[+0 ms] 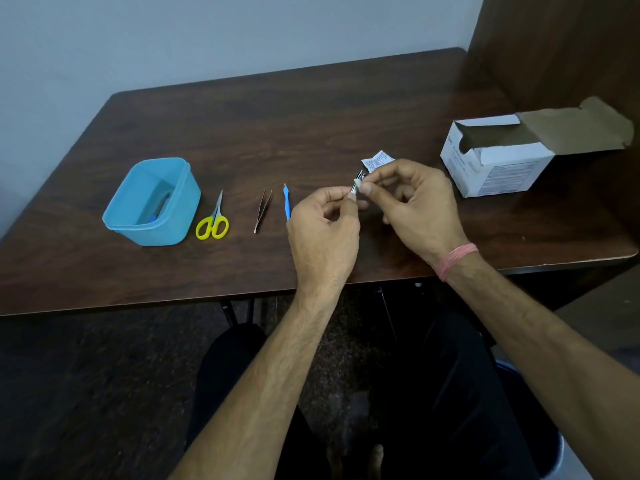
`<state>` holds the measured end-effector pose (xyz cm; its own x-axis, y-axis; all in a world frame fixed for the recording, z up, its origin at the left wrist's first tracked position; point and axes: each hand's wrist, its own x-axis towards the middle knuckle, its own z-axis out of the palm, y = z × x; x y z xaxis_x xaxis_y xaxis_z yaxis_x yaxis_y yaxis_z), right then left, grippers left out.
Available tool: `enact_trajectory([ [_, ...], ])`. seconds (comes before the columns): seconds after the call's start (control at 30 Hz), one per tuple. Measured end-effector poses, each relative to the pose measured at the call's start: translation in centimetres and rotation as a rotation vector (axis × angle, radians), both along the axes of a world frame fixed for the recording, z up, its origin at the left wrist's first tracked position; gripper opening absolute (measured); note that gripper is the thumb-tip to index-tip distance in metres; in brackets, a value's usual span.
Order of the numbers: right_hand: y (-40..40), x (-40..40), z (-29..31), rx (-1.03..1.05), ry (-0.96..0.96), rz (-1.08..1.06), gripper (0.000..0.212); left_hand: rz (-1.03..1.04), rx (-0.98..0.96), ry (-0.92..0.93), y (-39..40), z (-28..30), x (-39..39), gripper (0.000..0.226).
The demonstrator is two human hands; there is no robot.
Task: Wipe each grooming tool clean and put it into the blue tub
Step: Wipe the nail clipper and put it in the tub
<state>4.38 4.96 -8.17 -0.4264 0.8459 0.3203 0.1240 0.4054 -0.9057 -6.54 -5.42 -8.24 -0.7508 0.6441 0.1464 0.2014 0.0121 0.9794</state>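
My left hand (323, 225) pinches a small metal nail clipper (359, 175) above the table's middle. My right hand (414, 199) pinches a small white wipe (356, 184) against the clipper. On the table lie a blue-handled tool (286, 202), metal tweezers (263, 210) and yellow-handled scissors (213, 220), side by side, left of my hands. The blue tub (117, 216) stands at the left, open, with a blue item inside (154, 216).
A torn white wipe packet (375, 161) lies just beyond my hands. An open white cardboard box (498, 161) stands at the right on the dark wooden table (311, 116). A wooden panel rises at the far right. My legs are under the table's front edge.
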Motion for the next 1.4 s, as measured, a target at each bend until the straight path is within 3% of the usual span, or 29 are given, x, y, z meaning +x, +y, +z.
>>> enact_trajectory([
  [0.1, 0.22, 0.01, -0.01, -0.003, 0.002, -0.081, 0.009, -0.01, -0.027, 0.017, -0.12, -0.05, 0.17, 0.013],
  [0.3, -0.03, -0.04, -0.17, 0.021, -0.029, 0.037, 0.005, 0.026, -0.009, 0.013, 0.06, 0.15, 0.18, 0.01],
  [0.43, 0.2, -0.04, -0.21, -0.009, -0.008, -0.048, 0.007, 0.003, -0.023, 0.035, 0.01, 0.26, 0.33, 0.012],
  [0.63, 0.03, -0.03, -0.31, -0.025, -0.001, 0.049, 0.004, 0.001, -0.025, 0.041, -0.25, 0.28, 0.22, 0.014],
  [0.83, 0.34, -0.09, -0.18, -0.057, 0.042, -0.059, 0.004, -0.02, -0.044, 0.057, -0.13, 0.06, 0.09, 0.013],
  [1.03, 0.39, 0.1, -0.21, -0.121, 0.115, -0.007, 0.007, -0.013, -0.018, 0.055, -0.4, 0.19, 0.29, 0.014],
  [1.27, 0.1, 0.06, -0.15, -0.138, 0.067, 0.046, 0.014, 0.008, 0.0, 0.042, -0.31, 0.23, 0.2, 0.012],
  [1.4, 0.08, 0.07, -0.01, -0.165, 0.082, -0.008, 0.013, -0.011, -0.024, 0.057, -0.31, 0.21, 0.2, 0.013],
])
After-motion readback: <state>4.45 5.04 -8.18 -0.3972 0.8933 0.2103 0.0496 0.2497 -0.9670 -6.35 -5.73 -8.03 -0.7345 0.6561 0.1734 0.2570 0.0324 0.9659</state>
